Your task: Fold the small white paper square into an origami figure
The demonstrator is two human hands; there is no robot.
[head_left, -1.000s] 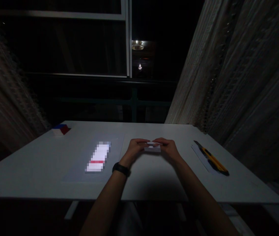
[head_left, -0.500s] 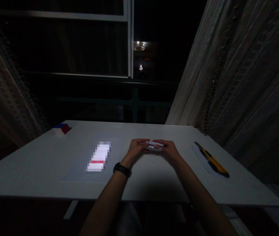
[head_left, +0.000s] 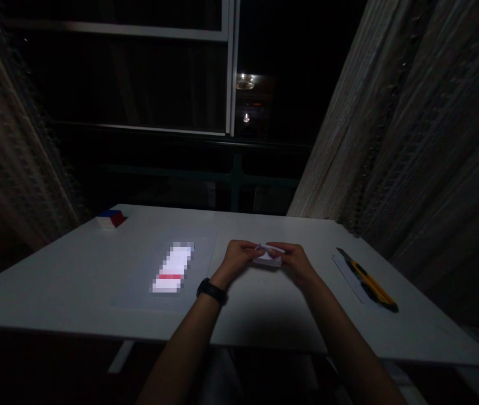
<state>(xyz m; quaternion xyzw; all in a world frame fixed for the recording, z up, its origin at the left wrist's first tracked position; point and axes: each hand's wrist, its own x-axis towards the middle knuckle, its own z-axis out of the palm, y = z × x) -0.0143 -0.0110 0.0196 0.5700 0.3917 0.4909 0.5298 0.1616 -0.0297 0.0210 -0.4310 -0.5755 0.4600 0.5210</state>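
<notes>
A small piece of folded white paper (head_left: 268,260) is held between my two hands, a little above the white table. My left hand (head_left: 239,260) grips its left end, thumb on the near face and fingers behind. At the right end my right hand (head_left: 293,261) pinches it the same way, the two thumbs close together. A dark band (head_left: 211,291) circles my left wrist. The picture is dim, so the paper's finer folds cannot be made out.
Left of my hands, a lit phone (head_left: 172,268) with a blurred screen rests on a white sheet (head_left: 138,295). A puzzle cube (head_left: 111,219) sits at the far left. A yellow and black utility knife (head_left: 372,286) lies on a paper strip (head_left: 346,275) at the right. Curtains flank the table (head_left: 75,281).
The folded paper has tipped, so more of its front face shows, and my thumbs have shifted on it. The whole view has moved slightly.
</notes>
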